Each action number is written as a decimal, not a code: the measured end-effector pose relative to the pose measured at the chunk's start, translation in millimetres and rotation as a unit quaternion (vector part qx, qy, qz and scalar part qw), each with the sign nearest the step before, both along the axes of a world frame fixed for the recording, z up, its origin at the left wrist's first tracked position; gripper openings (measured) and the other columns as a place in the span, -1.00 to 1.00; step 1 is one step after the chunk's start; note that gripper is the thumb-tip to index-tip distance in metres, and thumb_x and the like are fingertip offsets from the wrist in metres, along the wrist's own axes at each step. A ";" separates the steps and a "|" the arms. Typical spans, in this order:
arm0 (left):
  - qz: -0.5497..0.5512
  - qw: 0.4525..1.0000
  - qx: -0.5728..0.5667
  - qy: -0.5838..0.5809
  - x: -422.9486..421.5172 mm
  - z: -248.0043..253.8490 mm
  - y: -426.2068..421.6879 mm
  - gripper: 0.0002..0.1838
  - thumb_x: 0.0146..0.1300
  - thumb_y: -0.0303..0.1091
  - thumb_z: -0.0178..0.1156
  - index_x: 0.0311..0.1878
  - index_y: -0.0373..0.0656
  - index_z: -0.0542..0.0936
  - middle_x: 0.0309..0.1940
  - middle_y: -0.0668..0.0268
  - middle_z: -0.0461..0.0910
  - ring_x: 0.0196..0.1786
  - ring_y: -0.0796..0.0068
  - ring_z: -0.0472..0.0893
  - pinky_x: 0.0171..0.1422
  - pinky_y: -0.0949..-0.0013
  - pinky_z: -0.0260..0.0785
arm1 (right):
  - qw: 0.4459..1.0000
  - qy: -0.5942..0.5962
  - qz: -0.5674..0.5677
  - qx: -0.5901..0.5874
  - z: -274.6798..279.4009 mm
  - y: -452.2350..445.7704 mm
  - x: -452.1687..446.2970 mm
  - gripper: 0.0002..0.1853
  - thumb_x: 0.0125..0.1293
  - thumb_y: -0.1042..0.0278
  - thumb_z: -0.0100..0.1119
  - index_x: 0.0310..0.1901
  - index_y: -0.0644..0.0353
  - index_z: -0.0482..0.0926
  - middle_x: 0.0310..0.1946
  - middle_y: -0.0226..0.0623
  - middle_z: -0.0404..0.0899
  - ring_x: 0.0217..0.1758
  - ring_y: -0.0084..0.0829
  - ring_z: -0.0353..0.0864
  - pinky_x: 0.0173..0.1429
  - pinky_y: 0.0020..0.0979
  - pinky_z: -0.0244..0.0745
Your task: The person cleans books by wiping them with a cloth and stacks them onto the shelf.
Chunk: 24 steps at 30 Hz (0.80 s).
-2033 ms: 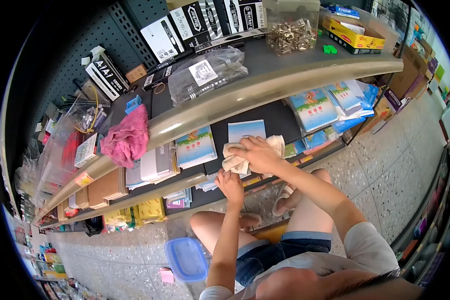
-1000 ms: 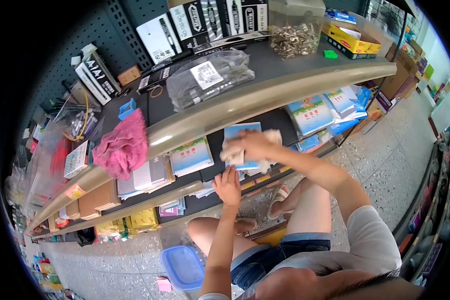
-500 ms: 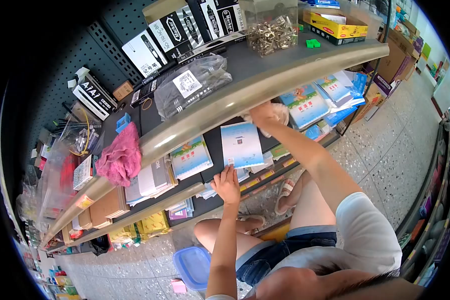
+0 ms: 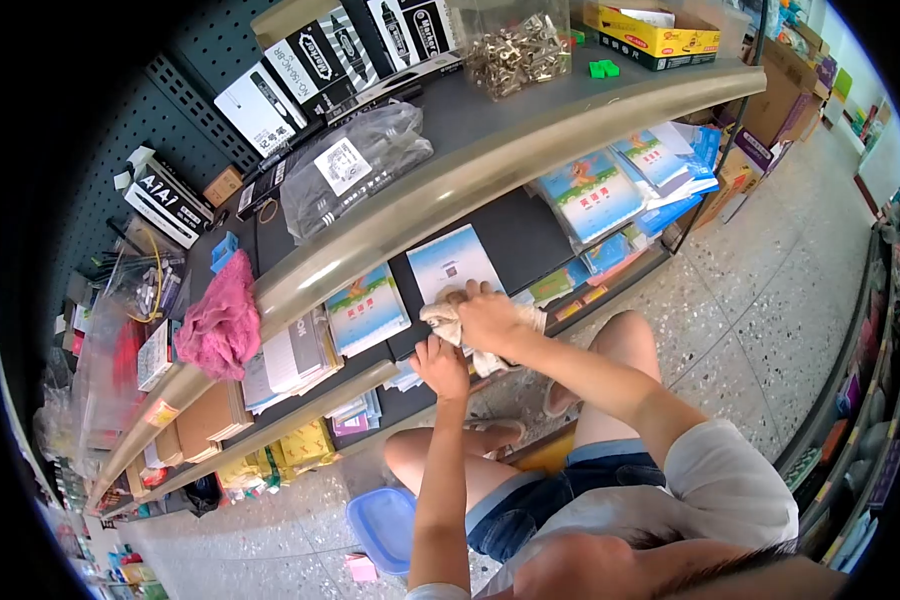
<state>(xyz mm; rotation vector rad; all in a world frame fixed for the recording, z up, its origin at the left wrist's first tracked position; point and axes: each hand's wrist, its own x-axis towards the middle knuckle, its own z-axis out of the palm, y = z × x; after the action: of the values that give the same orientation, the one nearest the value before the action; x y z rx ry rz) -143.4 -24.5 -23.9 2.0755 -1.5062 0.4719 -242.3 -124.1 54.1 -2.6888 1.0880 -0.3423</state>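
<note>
A blue-and-white booklet (image 4: pixel 452 262) lies on the dark lower shelf (image 4: pixel 525 235), its lower part covered by a cream cloth (image 4: pixel 442 318). My right hand (image 4: pixel 488 320) is closed on this cloth and presses it against the booklet. Just left of it, my left hand (image 4: pixel 440 366) rests at the booklet's lower edge by the shelf front, fingers bent; what they hold, if anything, is hidden. Stacks of similar booklets flank the spot, one on the left (image 4: pixel 367 310) and one on the right (image 4: pixel 592 196).
The upper shelf's rounded edge (image 4: pixel 490 168) runs above my hands. A pink cloth (image 4: pixel 220 318) hangs over it. Marker boxes (image 4: pixel 320 60), a bagged item (image 4: pixel 355 165) and a bin of metal clips (image 4: pixel 518 55) stand on top. A blue plastic basin (image 4: pixel 383 530) sits on the floor.
My right hand and the cream cloth went to the back right of the shelf, then came back over the booklet's lower part. The view has shifted, and my left hand stays near the booklet's edge.
</note>
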 end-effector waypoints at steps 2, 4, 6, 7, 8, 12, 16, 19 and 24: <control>0.005 0.999 -0.038 0.000 -3.2 3.4 -6.8 -0.85 0.07 -0.35 0.26 -0.26 -0.08 0.66 -0.22 0.37 0.59 -0.17 0.27 0.46 -0.07 0.19 0.17 | 0.999 0.034 -0.017 0.012 14.7 -5.0 -16.3 -0.58 0.03 0.30 0.14 -0.03 0.25 0.56 -0.12 0.03 0.48 -0.06 -0.04 0.57 -0.04 -0.17 0.57; 0.009 0.999 -0.049 0.009 -5.4 9.6 -7.5 -0.83 0.15 -0.34 0.23 -0.18 -0.05 0.67 -0.17 0.41 0.61 -0.16 0.33 0.48 -0.06 0.21 0.18 | 0.995 0.071 -0.042 0.047 37.8 -15.0 -38.2 -0.63 0.06 0.27 0.15 -0.10 0.26 0.61 -0.08 0.02 0.49 -0.02 -0.06 0.55 0.01 -0.17 0.54; 0.010 0.999 -0.044 0.009 -7.2 10.6 -6.3 -0.80 0.16 -0.33 0.23 -0.14 -0.05 0.67 -0.17 0.41 0.61 -0.15 0.33 0.48 -0.06 0.22 0.18 | 0.995 0.071 -0.072 0.019 28.7 -32.8 -57.7 -0.61 0.07 0.26 0.16 -0.05 0.24 0.59 -0.09 0.00 0.49 -0.03 -0.05 0.55 0.01 -0.17 0.55; 0.008 0.999 -0.043 0.014 -8.6 11.2 -5.4 -0.79 0.16 -0.33 0.23 -0.12 -0.05 0.66 -0.16 0.41 0.60 -0.14 0.32 0.48 -0.05 0.21 0.18 | 0.993 0.072 -0.088 0.004 27.3 -39.7 -68.2 -0.59 0.07 0.26 0.16 -0.03 0.22 0.58 -0.09 -0.01 0.48 -0.03 -0.05 0.55 0.01 -0.17 0.55; 0.006 0.999 -0.043 0.019 -8.7 11.9 -4.8 -0.77 0.15 -0.34 0.23 -0.10 -0.05 0.66 -0.15 0.40 0.60 -0.13 0.31 0.47 -0.04 0.20 0.18 | 0.992 0.055 -0.107 -0.023 27.1 -46.1 -79.9 -0.57 0.03 0.31 0.18 0.00 0.20 0.56 -0.11 -0.03 0.48 -0.04 -0.05 0.54 0.00 -0.16 0.55; -0.009 0.999 -0.029 0.037 -23.9 14.5 -8.4 -0.68 0.11 -0.37 0.23 -0.02 -0.05 0.62 -0.08 0.35 0.57 -0.05 0.27 0.45 0.00 0.16 0.18 | 0.987 -0.021 -0.119 -0.107 31.7 -57.2 -94.7 -0.46 -0.06 0.44 0.20 0.08 0.06 0.51 -0.19 -0.11 0.45 -0.09 -0.08 0.50 -0.01 -0.15 0.48; -0.099 0.995 -0.002 0.024 -54.2 10.1 -22.6 -0.64 0.05 -0.43 0.22 -0.01 -0.12 0.58 -0.04 0.30 0.53 0.10 0.23 0.41 0.14 0.12 0.15 | 0.990 -0.039 0.098 -0.098 26.1 -47.4 -67.0 -0.51 0.00 0.40 0.18 0.07 -0.07 0.57 -0.24 -0.26 0.46 -0.12 -0.17 0.49 -0.11 -0.23 0.41; -0.088 0.994 0.031 0.061 -58.6 7.1 -25.7 -0.63 0.04 -0.46 0.21 -0.01 -0.17 0.57 -0.01 0.29 0.53 0.10 0.28 0.42 0.19 0.12 0.12 | 0.983 0.042 0.113 -0.137 14.5 -56.2 -45.3 -0.52 0.07 0.41 0.10 0.10 -0.11 0.57 -0.19 -0.29 0.49 -0.07 -0.22 0.47 -0.03 -0.23 0.35; -0.076 0.996 0.006 0.050 -55.4 7.8 -33.3 -0.65 0.08 -0.44 0.21 0.00 -0.17 0.60 0.01 0.31 0.58 0.02 0.35 0.47 0.18 0.13 0.12 | 0.988 0.082 0.077 -0.103 9.8 -105.6 -15.1 -0.54 0.13 0.40 0.04 0.11 -0.10 0.57 0.02 -0.19 0.52 0.16 -0.19 0.42 0.19 -0.17 0.26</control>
<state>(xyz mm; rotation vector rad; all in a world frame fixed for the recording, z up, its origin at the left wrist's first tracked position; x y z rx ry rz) -198.8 -57.8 -16.1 1.9443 -1.5967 0.2986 -257.4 -229.6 63.9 -3.0093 0.9241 -0.2200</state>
